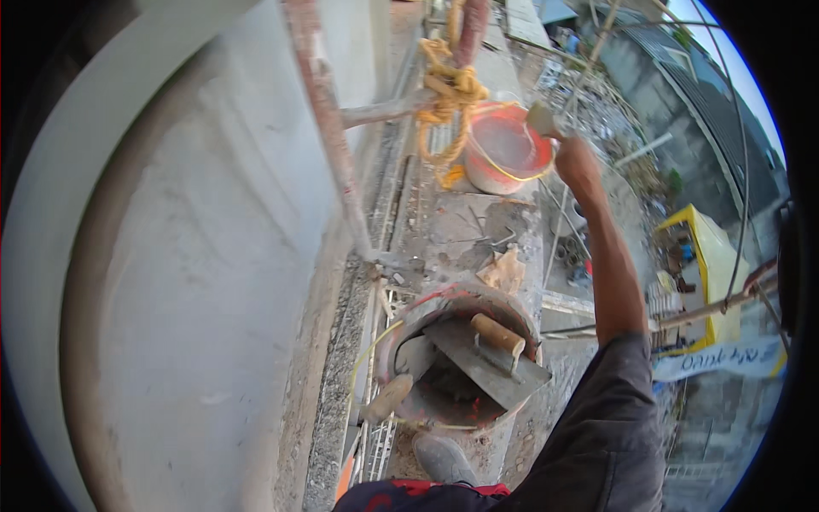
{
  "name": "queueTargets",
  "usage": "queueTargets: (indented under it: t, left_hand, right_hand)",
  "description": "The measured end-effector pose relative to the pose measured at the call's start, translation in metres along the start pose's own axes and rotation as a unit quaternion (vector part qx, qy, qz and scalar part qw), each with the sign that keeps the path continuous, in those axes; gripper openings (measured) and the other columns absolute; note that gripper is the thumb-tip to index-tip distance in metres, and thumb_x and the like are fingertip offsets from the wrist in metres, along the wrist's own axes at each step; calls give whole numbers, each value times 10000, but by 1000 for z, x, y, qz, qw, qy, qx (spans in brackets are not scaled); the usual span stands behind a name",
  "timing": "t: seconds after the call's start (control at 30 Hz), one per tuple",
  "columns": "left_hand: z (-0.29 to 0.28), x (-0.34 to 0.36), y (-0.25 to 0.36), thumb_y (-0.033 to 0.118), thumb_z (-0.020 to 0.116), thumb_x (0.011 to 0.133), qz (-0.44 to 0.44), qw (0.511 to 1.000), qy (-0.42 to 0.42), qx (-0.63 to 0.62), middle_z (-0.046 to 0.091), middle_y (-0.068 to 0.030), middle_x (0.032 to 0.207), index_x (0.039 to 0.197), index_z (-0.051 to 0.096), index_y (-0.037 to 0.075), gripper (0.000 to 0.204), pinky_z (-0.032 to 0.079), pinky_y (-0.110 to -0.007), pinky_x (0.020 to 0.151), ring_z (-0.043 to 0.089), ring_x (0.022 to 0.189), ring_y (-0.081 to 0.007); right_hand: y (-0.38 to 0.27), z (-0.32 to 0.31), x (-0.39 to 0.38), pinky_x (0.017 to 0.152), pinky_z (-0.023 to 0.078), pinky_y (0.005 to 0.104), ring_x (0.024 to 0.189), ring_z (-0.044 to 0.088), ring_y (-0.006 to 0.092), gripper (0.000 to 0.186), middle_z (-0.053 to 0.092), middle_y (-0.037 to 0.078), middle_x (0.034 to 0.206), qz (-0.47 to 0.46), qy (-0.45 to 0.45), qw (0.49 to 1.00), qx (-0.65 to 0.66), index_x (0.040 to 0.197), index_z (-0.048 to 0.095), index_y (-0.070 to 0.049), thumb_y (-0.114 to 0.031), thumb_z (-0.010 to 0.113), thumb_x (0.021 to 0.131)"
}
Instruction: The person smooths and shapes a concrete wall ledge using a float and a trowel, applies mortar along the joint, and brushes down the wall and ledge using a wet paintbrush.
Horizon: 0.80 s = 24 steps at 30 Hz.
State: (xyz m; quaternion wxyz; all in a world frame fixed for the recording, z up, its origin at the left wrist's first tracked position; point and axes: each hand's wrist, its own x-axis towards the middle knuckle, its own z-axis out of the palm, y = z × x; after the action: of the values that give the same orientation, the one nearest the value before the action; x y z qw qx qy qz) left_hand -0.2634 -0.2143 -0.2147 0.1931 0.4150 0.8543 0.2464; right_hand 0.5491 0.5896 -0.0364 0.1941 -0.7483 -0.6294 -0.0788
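My right hand (578, 166) reaches far forward, its fingers closed on the handle of a small grey-green tool, perhaps a scoop or brush (539, 119). The tool is over the right rim of an orange-red bucket (493, 177) that holds cloudy greyish water. Closer to me stands a second, mortar-stained bucket (394, 346). A steel plastering trowel (465, 354) with a wooden grip lies across its opening. Another wooden handle (388, 399) sticks out over its left rim; the rest of that tool is partly hidden inside. My left hand is out of the picture.
A smooth plastered wall (213, 256) runs along the left. Yellow rope (452, 90) ties rusty scaffold poles (324, 111) together. Crumpled paper (503, 271) and bent wire lie on the narrow dusty platform. My shoe (444, 456) is behind the near bucket. Beyond the right edge the ground drops lower.
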Motion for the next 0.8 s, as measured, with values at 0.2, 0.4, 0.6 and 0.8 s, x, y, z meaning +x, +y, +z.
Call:
queueTargets:
  t: [0.2,0.4,0.6,0.8]
  left_hand:
    - [30,43,100,155,644,761,2,978,57,201,608,-210,724,683,576,18,172,476,-479,632,589,695,-423]
    - [27,44,164,206,643,729,-48,992,30,115,641,-200,845,889,657,42,229,499,-451,754,612,834,-399]
    - [21,38,194,307,671,762,8,995,5,96,644,-159,1008,1025,625,73,355,513,-440,793,620,912,-364]
    - [10,15,228,324,637,751,-11,999,40,31,643,-130,1055,1054,625,77,390,502,-436,851,622,982,-327]
  right_hand:
    - [34,6,-58,971,439,435,1127,581,324,382,633,141,1190,41,0,999,34,1155,639,-142,-53,415,858]
    - [59,-57,-93,882,462,453,1057,590,391,374,592,240,1184,-7,130,987,96,1279,505,-36,-175,389,952]
    - [151,-24,-186,932,468,426,1123,571,345,572,537,245,1290,-125,170,977,42,1408,377,-4,-314,490,941]
    - [25,-29,-303,826,483,459,997,597,362,644,610,246,1137,-211,-118,967,78,1314,468,-12,-447,632,868]
